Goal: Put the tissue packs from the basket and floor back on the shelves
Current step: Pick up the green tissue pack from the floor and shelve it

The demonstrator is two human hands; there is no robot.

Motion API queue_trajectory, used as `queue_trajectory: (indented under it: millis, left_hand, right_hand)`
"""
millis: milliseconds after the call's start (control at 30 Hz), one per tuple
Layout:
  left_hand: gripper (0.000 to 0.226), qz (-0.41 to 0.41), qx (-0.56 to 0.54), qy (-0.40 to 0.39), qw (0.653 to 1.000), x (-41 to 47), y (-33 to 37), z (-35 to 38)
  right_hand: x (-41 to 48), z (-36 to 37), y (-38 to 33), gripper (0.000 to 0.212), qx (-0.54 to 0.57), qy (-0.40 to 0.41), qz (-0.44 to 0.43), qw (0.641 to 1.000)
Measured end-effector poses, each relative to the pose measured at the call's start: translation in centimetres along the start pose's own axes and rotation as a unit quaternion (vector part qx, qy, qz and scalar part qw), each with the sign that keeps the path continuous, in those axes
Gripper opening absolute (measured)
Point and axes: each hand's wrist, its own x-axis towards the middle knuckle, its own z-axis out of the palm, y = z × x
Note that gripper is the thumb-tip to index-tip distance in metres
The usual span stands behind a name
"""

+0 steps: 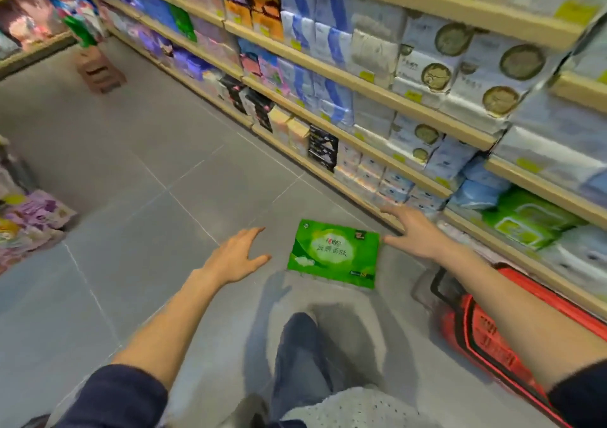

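**Green pack on the floor between two open hands**

Grey floor tiles (138,178) fill the aisle where we stand, with stocked shelves (361,79) running from twelve o'clock down to three o'clock. We see a green tissue pack (333,253) lying flat on the tiles, just ahead of our knee. Our left hand (237,257) hovers at its nine o'clock side, fingers spread wide, the thumb tip near the pack's edge but apart from it. Our right hand (414,232) sits at the pack's three o'clock, likewise splayed and empty, its thumb just beside the pack's upper right corner; we cannot tell whether it touches. The pack lies between the two hands, gripped by neither. A red basket (486,325) rests on the floor at four o'clock, against the bottom shelf and partly under our right forearm. Motion blur softens the shelf goods.
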Motion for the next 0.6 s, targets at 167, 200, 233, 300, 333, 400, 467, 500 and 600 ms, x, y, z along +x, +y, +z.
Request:
queue_trajectory:
  millis: [167, 200, 233, 300, 333, 400, 467, 500, 600]
  left_hand:
    - [0.085, 0.027, -0.064, -0.042, 0.997, 7.3, -1.7, -1.4]
    - [0.082, 0.031, -0.074, -0.049, 0.996, 8.6, -2.0, -1.6]
    - [0.075, 0.035, -0.083, -0.055, 0.994, 9.9, -2.3, -1.8]
    - [0.068, 0.041, -0.093, -0.060, 0.993, 12.4, -2.9, -1.6]
    - [0.068, 0.042, -0.095, -0.066, 0.992, 13.5, -3.1, -1.5]
    - [0.072, 0.053, -0.090, -0.080, 0.991, 16.0, -3.6, -0.8]
    - [0.077, 0.065, -0.069, -0.100, 0.990, 19.3, -4.7, 0.8]
    - [0.078, 0.066, -0.062, -0.110, 0.990, 21.1, -5.3, 2.0]
    - [0.079, 0.051, -0.052, -0.139, 0.988, 26.4, -7.7, 7.0]
  right_hand:
    - [3.6, 0.4, -0.2, 0.060, 0.046, 0.035, 0.089, 0.994]
    - [4.2, 0.5, -0.2, 0.060, 0.054, 0.040, 0.102, 0.993]
    - [4.8, 0.6, -0.2, 0.060, 0.061, 0.045, 0.112, 0.991]
    - [5.7, 1.0, 0.1, 0.062, 0.080, 0.056, 0.140, 0.985]
    - [6.0, 1.3, 0.3, 0.063, 0.093, 0.059, 0.156, 0.982]
    - [7.0, 2.2, 1.3, 0.063, 0.105, 0.061, 0.182, 0.976]
    - [8.8, 3.9, 3.2, 0.060, 0.117, 0.061, 0.201, 0.971]
    - [10.0, 4.9, 4.3, 0.060, 0.124, 0.062, 0.208, 0.968]
    - [14.2, 9.5, 8.6, 0.061, 0.151, 0.059, 0.236, 0.958]
